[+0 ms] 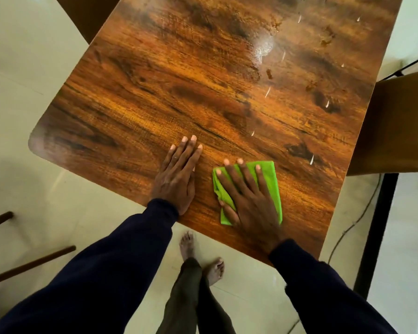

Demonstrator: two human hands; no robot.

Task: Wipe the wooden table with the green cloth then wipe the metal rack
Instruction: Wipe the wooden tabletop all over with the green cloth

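right hand [249,203]: lay flat, fingers straight and spread, pressing the green cloth [272,179] down; thumb on the cloth's 8 o'clock corner.
left hand [176,177]: flat at the right hand's 9 o'clock, fingers straight and close together, holding nothing, braced on bare wood.
green cloth: folded, near the counter's [155,92] 6 o'clock edge.
wet smears [266,47]: well apart, toward 1 o'clock.
doing it well: it seemed best to keep palm weight even and sweep overlapping lanes out to those smears.
metal rack: not in view.
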